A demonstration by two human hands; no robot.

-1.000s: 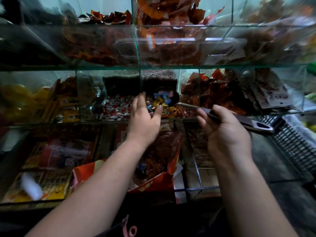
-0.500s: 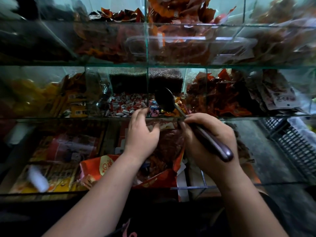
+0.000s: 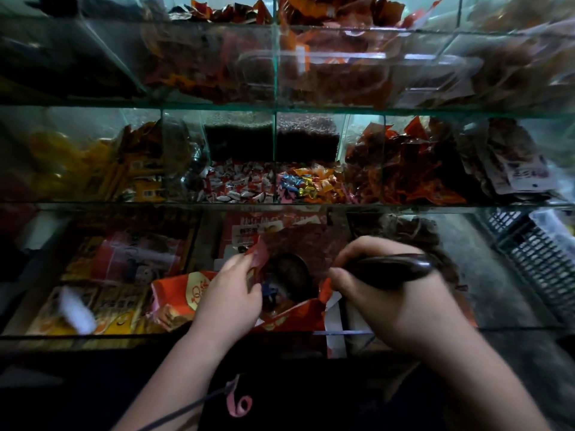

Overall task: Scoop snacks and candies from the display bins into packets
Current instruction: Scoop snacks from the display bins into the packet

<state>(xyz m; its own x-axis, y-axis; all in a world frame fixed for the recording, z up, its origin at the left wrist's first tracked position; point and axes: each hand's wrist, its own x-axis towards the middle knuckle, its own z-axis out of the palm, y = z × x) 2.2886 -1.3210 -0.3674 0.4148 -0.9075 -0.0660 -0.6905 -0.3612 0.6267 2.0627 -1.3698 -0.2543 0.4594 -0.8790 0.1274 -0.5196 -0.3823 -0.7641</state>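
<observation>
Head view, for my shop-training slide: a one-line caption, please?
Left hand pinches a red packet open while the right hand holds a dark spoon dipped into it.

Spoon (image 3: 389, 270) inside red packet (image 3: 292, 315)

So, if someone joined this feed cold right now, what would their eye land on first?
The two hands, low in the middle: the left hand pinches open an orange packet while the right hand grips a dark scoop with its bowl dipped into the packet's mouth. Above them, on the middle glass shelf, the multicoloured candies stand out brightest, beside red-and-white wrapped sweets.
</observation>
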